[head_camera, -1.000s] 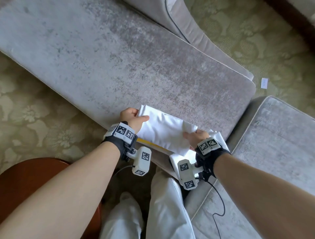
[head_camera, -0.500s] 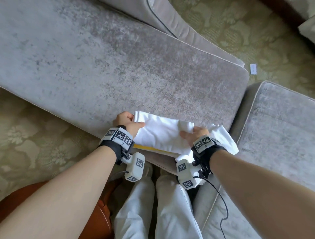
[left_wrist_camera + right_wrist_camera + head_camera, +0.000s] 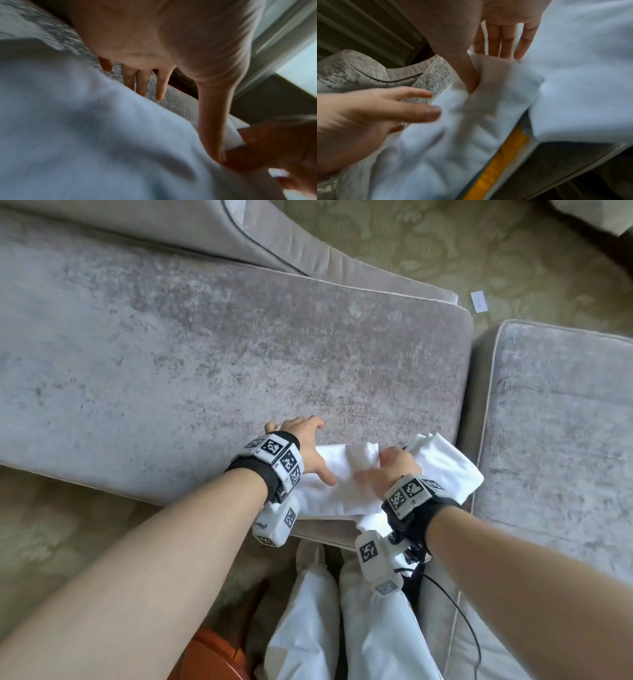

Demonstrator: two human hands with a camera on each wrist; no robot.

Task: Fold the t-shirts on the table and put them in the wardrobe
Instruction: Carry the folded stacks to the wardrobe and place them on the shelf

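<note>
A folded white t-shirt lies at the front right corner of the long grey cushioned bench. My left hand is at the shirt's left end, fingers spread and straight over the cushion, thumb lying on the cloth. In the left wrist view the left hand's fingers hang straight past the shirt. My right hand rests on the shirt's right part. In the right wrist view its fingers are straight and its thumb presses into a crease of the shirt. A yellow strip shows under the white layers.
A second grey cushion adjoins the bench on the right, across a narrow gap. A padded backrest runs along the top. A red-brown wooden piece stands beside my white-trousered legs. A small paper tag lies on the patterned carpet.
My left hand has let go of the shirt's left edge and opened, fingers spread. Both hands have come closer together on the shirt. The view has shifted so the bench corner sits further right.
</note>
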